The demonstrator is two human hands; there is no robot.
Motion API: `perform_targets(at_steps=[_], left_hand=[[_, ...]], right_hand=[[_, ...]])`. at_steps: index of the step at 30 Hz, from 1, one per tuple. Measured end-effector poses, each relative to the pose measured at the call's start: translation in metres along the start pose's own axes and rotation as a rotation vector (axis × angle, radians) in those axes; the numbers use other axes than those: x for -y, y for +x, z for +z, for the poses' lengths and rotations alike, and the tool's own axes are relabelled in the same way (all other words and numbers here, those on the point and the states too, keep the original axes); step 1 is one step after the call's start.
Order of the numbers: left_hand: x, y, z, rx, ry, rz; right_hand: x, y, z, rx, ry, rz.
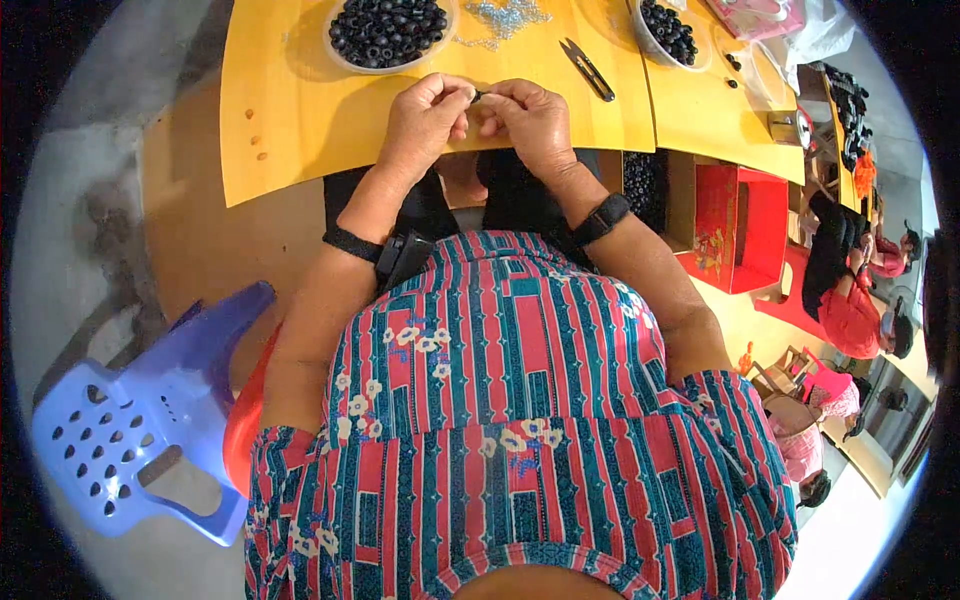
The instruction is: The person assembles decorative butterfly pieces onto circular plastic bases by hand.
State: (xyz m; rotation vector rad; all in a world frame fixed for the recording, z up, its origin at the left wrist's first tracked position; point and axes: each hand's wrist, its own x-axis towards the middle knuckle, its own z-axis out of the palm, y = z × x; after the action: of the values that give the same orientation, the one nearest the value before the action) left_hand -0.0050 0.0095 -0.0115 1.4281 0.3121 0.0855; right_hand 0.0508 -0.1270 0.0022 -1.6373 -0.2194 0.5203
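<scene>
My left hand [430,115] and my right hand [530,120] meet above the near edge of the yellow table [300,130]. Between their pinched fingertips is a small black piece [477,97], mostly covered by the fingers, so its exact kind does not show. Both hands are closed on it. Beyond my left hand stands a clear round tub [345,62] full of small black ring-like pieces [387,30]. A loose heap of small silvery pieces [500,20] lies beside it. To the right of the heap rest black thread snips [588,72], their blades pointing away.
A second tub [652,38] of black pieces stands at the far right, near a metal tin [790,128]. Below the table are a red box [740,230] and a bin of dark pieces [643,190]. A blue plastic stool [130,430] stands left. Other people sit at right.
</scene>
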Motion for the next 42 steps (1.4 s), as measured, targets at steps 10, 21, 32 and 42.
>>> perform_targets(at_steps=[10, 21, 32, 42], left_hand=[[0.003, 0.003, -0.003, 0.014, 0.004, -0.027], [-0.001, 0.002, -0.003, -0.01, -0.099, -0.082], [0.001, 0.002, 0.004, -0.12, -0.087, -0.063], [-0.002, 0.001, 0.004, -0.135, -0.107, -0.073]], right_hand=[[0.001, 0.002, -0.005, 0.039, 0.189, 0.104], [-0.007, 0.007, 0.001, -0.022, 0.145, 0.084], [-0.004, 0.003, 0.01, -0.071, 0.103, 0.056], [-0.007, 0.006, 0.005, -0.014, 0.187, 0.042]])
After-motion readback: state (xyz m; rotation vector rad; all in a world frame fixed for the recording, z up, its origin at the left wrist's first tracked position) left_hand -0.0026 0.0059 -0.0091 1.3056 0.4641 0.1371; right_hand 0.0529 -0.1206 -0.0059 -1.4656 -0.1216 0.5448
